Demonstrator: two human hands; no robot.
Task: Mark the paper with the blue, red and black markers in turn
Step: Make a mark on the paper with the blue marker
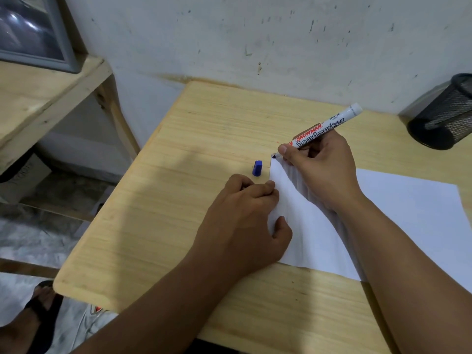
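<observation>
**Marker tip at the paper's far left corner**

The right hand [324, 162] grasps a white-barrelled board marker [321, 129] printed with a red label and dark lettering. Thumb and fingers close around the lower part of the barrel, and the pale rear end slants up and away to the right, toward the wall. The dark tip [274, 156] points down and left and sits at the far left corner of a white rectangular sheet of paper [398, 215]; whether the tip actually touches the sheet cannot be told. The heel of this hand and its forearm lie across the paper.

The left hand [245, 221] rests on the paper's left edge with its fingers curled under, knuckles up. The fingertips and thumb press on the sheet's margin, and the rest of the hand lies on the light wooden table [158, 200]. It holds nothing that can be seen.

1 small blue plastic marker cap [257, 168] lies on the bare wood just beside the paper's left edge, between the left hand's knuckles and the marker tip, touching neither.

The paper lies flat on the right half of the table, running off toward the right border of the view. No marks are visible on its exposed surface.

A black wire-mesh pen holder [444, 116] stands at the table's far right corner, against a scuffed white wall [255, 34]. To the left is a pale wooden shelf [46, 98].
</observation>
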